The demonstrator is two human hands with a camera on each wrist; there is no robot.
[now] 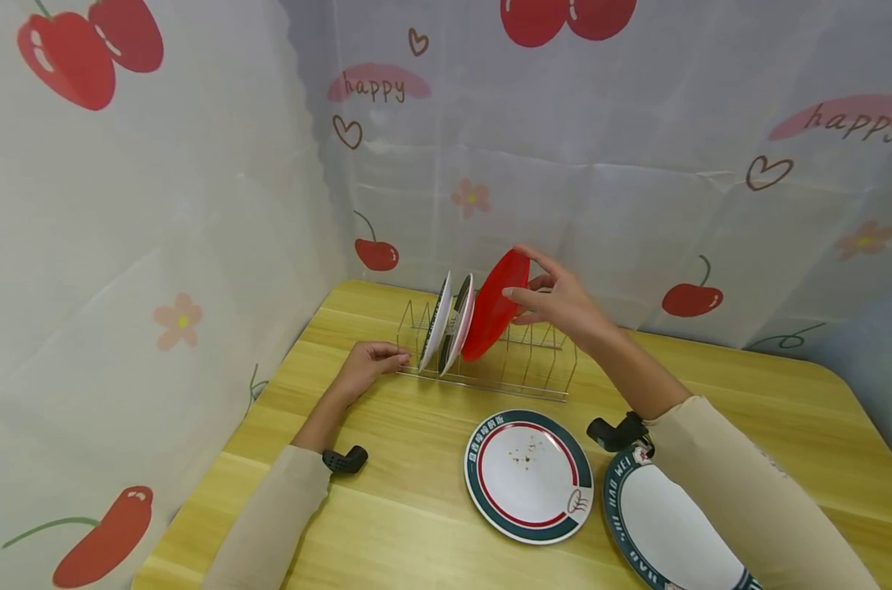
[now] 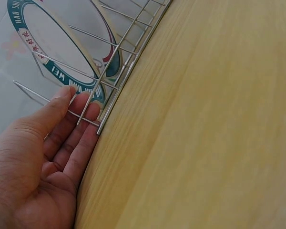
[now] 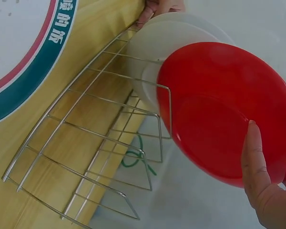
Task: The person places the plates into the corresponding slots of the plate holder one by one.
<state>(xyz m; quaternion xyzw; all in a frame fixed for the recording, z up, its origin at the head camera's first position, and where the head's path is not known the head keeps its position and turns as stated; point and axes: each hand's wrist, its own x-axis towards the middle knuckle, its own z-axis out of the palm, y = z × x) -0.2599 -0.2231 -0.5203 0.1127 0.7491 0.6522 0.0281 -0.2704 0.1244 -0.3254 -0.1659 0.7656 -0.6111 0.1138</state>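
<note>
A wire dish rack (image 1: 490,387) stands on the table near the back wall. Two white plates with dark green rims stand upright in its left part, the outer plate (image 1: 434,326) and the inner plate (image 1: 460,324). To their right, my right hand (image 1: 567,307) pinches a red plate (image 1: 490,311) by its upper right edge, thumb on the face. The red plate tilts, its lower part between the rack's wires. At the rack's left end, my left hand (image 2: 52,152) holds the end wire between thumb and fingers.
A green-rimmed white plate (image 1: 527,479) with brown crumbs lies flat in front of the rack. Right of it lies another green-rimmed plate (image 1: 674,516), partly hidden under my right sleeve. Cloth with cherry prints (image 1: 608,213) hangs behind and left of the wooden table (image 1: 394,508).
</note>
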